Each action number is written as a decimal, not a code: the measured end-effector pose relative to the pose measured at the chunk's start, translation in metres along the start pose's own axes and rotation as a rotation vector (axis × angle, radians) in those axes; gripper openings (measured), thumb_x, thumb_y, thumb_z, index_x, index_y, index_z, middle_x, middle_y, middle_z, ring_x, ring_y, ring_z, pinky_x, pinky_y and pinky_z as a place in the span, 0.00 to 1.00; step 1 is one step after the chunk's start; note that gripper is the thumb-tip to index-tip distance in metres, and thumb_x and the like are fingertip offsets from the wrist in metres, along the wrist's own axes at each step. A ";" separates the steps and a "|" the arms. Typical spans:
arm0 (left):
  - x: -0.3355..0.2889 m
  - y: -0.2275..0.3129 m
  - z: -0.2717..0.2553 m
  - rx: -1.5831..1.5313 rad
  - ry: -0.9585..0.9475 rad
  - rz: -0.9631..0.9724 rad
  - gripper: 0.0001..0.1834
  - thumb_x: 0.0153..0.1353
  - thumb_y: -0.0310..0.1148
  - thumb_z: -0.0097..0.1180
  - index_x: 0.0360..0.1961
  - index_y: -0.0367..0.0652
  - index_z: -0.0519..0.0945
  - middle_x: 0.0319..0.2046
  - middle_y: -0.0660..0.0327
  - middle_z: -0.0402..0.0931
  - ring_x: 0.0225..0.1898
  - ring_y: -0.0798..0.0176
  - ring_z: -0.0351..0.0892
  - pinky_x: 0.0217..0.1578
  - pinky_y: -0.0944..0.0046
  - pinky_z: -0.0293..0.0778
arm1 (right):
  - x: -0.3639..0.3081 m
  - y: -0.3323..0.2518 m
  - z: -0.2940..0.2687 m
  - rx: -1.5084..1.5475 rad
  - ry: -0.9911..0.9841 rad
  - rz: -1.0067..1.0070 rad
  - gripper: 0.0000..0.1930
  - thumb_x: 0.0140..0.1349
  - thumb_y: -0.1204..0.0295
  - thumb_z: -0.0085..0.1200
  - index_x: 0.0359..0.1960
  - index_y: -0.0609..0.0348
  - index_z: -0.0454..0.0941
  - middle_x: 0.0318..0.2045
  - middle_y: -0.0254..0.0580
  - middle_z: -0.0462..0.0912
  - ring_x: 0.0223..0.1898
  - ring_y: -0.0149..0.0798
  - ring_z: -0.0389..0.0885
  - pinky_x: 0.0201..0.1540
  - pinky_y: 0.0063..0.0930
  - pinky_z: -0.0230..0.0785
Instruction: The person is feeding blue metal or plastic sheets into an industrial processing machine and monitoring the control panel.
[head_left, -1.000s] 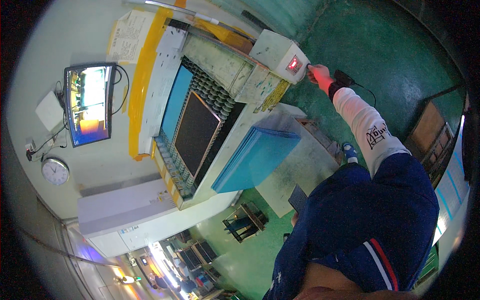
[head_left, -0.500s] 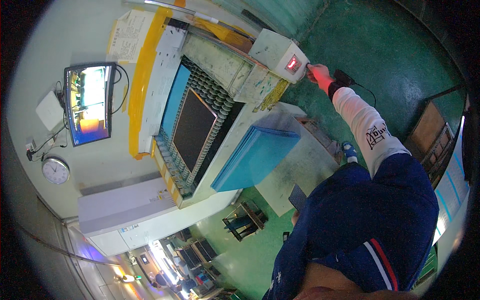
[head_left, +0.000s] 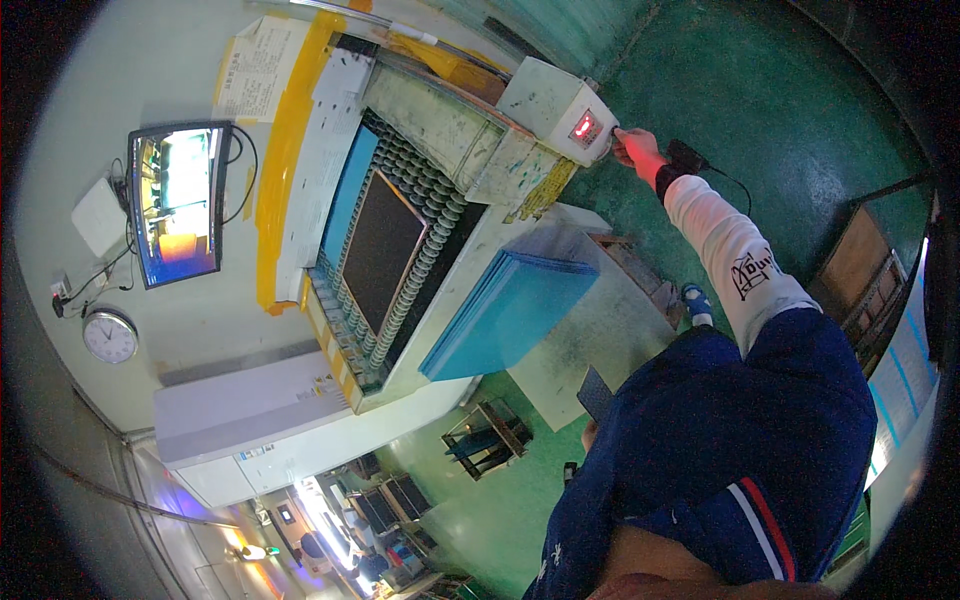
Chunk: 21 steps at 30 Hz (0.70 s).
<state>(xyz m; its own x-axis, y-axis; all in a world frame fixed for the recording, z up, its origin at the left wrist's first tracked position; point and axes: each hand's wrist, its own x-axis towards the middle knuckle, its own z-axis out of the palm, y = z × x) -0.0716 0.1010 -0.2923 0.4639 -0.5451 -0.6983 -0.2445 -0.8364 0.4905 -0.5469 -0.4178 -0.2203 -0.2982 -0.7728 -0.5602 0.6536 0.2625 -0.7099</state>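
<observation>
Change: nothing had moved; the right hand [head_left: 637, 150] stayed at the box.
Control box [head_left: 556, 107]: white, with a red lit display, far on the machine's right corner.
Right hand: fingertips touched the box's right edge; it held nothing.
Left hand: partly hidden near the dark-blue trousers; grip could not be told.
Blue sheets [head_left: 510, 312]: stacked left of the arm.
Wall: screen [head_left: 178, 200] and clock [head_left: 110, 335], far left.

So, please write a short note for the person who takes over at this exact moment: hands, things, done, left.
Right hand: stretched out, fingertips at the side of the white control box, holding nothing; its small red display is lit.
Left hand: not in view.
Things: blue sheets stacked on the machine table; dark panel lies in the machine bed.
Done or left: cannot tell from this view.
</observation>
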 end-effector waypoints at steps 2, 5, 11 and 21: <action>0.000 0.001 0.001 0.000 -0.005 0.004 0.09 0.58 0.28 0.56 0.40 0.37 0.79 0.38 0.58 0.80 0.38 0.62 0.78 0.43 0.67 0.71 | 0.003 0.001 -0.002 0.015 -0.010 0.002 0.12 0.60 0.62 0.58 0.33 0.57 0.74 0.25 0.35 0.78 0.23 0.30 0.75 0.26 0.27 0.70; -0.001 0.001 0.002 0.001 -0.009 0.010 0.10 0.58 0.28 0.55 0.40 0.37 0.79 0.38 0.57 0.80 0.39 0.62 0.78 0.43 0.67 0.70 | 0.004 0.002 -0.001 -0.010 -0.003 -0.003 0.12 0.60 0.61 0.58 0.33 0.57 0.74 0.25 0.35 0.78 0.23 0.30 0.76 0.26 0.27 0.70; -0.005 0.001 0.003 0.001 -0.014 0.019 0.10 0.58 0.27 0.55 0.41 0.37 0.79 0.38 0.57 0.80 0.39 0.62 0.78 0.43 0.67 0.70 | -0.002 0.000 0.001 -0.042 0.007 0.004 0.13 0.60 0.60 0.57 0.33 0.56 0.74 0.25 0.34 0.78 0.24 0.31 0.76 0.28 0.28 0.70; 0.003 -0.026 0.008 0.078 0.002 0.553 0.14 0.58 0.28 0.55 0.46 0.36 0.78 0.41 0.56 0.80 0.41 0.62 0.78 0.45 0.67 0.70 | -0.005 -0.006 -0.006 -0.026 0.030 0.003 0.12 0.61 0.60 0.56 0.34 0.56 0.75 0.25 0.33 0.78 0.25 0.30 0.75 0.28 0.28 0.69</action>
<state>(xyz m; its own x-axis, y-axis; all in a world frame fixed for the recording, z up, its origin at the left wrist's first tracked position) -0.0704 0.1208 -0.3119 0.2501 -0.9038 -0.3472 -0.5141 -0.4278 0.7434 -0.5536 -0.4125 -0.2159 -0.3169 -0.7545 -0.5747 0.6366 0.2799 -0.7186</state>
